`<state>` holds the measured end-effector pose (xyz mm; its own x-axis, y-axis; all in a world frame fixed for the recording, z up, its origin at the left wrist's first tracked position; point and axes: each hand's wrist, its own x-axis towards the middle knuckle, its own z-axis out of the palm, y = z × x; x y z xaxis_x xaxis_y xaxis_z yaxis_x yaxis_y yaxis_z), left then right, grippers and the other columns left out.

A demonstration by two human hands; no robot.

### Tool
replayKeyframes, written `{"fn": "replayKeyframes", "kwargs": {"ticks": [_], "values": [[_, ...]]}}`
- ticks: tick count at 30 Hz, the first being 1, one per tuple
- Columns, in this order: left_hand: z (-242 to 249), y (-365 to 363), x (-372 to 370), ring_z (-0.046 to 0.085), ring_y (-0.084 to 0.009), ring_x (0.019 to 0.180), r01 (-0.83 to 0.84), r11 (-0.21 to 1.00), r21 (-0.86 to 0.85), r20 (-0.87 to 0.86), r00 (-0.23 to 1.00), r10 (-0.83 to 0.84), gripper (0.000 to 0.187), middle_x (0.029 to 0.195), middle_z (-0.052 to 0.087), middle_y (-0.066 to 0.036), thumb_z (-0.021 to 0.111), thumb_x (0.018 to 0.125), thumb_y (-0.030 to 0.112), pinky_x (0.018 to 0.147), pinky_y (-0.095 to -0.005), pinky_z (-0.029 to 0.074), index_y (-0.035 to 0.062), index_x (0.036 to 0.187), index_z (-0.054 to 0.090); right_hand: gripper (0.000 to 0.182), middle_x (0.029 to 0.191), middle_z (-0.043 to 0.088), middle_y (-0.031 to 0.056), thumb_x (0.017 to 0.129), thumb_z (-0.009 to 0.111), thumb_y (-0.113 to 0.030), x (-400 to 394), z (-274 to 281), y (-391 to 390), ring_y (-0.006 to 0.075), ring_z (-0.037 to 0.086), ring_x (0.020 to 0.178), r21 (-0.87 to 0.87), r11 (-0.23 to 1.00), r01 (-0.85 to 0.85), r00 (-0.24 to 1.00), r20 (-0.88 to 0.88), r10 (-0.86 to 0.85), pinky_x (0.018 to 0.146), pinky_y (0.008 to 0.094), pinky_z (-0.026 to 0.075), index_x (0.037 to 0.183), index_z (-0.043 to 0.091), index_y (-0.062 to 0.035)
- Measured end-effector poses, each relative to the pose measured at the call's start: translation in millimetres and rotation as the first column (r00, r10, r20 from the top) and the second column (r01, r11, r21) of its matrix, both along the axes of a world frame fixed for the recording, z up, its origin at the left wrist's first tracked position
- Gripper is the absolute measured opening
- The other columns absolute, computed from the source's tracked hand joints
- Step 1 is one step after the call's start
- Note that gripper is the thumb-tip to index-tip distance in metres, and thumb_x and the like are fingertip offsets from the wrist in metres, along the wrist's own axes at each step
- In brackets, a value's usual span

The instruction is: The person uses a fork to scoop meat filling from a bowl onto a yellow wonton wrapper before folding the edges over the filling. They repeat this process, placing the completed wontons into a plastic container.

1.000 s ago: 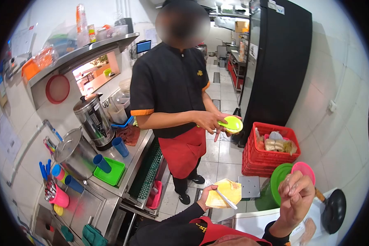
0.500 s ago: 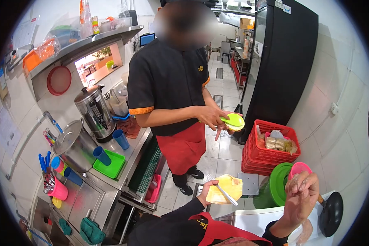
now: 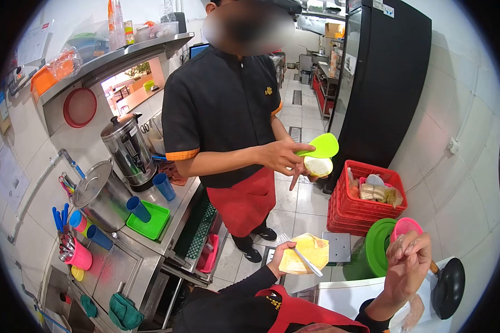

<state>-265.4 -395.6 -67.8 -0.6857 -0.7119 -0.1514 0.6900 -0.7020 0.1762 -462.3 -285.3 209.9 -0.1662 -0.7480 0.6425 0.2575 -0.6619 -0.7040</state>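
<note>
— What is in the wearer's left hand?

— A yellow plate, gripped at its left edge with the fingers closed on the rim. A fork lies across it, prongs up by the thumb, handle running toward the plate's lower right edge. The plate is held out over the tiled floor, just past the front edge of the white counter.

— And the right hand?

— Raised above the counter's right end, fingertips pinched together on something small and pale; what it is cannot be made out. Behind it are a pink lid and a green bucket, and a black pan sits at the counter's right corner.

— Who else is there?

— A co-worker in a black shirt and red apron stands facing the wearer, lifting a green lid above a small white bowl held in the other hand. A red crate stands on the floor beside them, and the steel counter on the left carries a metal urn and blue cups.
</note>
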Motion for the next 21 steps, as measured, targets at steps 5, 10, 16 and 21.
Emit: {"fn": "replayKeyframes", "kwargs": {"ticks": [5, 10, 16, 21], "values": [[3, 0, 0, 0.041, -0.0381, 0.123, 0.004, 1.000, -0.018, -0.009, 1.000, -0.005, 0.066, 0.137, 0.038, -0.023, 0.048, 0.078, 0.025, 0.106, -0.0477, 0.028, -0.0025, 0.136, 0.032, 0.025, 0.073, 0.046, 0.0072, 0.083, 0.064, -0.022, 0, -3, 0, 0.0111, 0.042, 0.058, -0.012, 1.000, 0.008, 1.000, -0.001, -0.008, 0.049, 0.0224, 0.033, 0.083, 0.045, -0.0048], [-16, -6, -3, 0.041, -0.0372, 0.124, 0.017, 1.000, -0.011, -0.037, 0.999, -0.018, 0.067, 0.138, 0.038, -0.022, 0.049, 0.076, 0.024, 0.106, -0.0469, 0.029, -0.0012, 0.136, 0.032, 0.024, 0.072, 0.047, 0.0073, 0.083, 0.063, -0.021, -2, -4, 1, 0.0108, 0.042, 0.057, -0.007, 1.000, 0.011, 1.000, -0.006, -0.011, 0.051, 0.0224, 0.033, 0.083, 0.046, -0.0048], [28, 6, -4, 0.040, -0.0379, 0.125, 0.058, 0.996, -0.061, -0.108, 0.992, -0.064, 0.069, 0.138, 0.038, -0.022, 0.047, 0.075, 0.024, 0.106, -0.0496, 0.028, -0.0008, 0.137, 0.032, 0.022, 0.071, 0.048, 0.0069, 0.084, 0.063, -0.020, -4, -5, 2, 0.0109, 0.043, 0.057, -0.018, 0.999, 0.027, 0.999, -0.018, -0.027, 0.052, 0.0227, 0.034, 0.084, 0.046, -0.0048], [-10, 0, -9, 0.051, -0.0376, 0.115, 0.026, 1.000, 0.002, -0.091, 0.996, -0.026, 0.058, 0.128, 0.049, -0.021, 0.048, 0.080, 0.024, 0.102, -0.0469, 0.036, -0.0025, 0.130, 0.041, 0.021, 0.072, 0.048, 0.0071, 0.085, 0.059, -0.020, -8, -8, 0, 0.0118, 0.045, 0.060, 0.005, 0.999, 0.045, 0.997, -0.062, -0.044, 0.054, 0.0229, 0.035, 0.085, 0.046, -0.0039]]}}
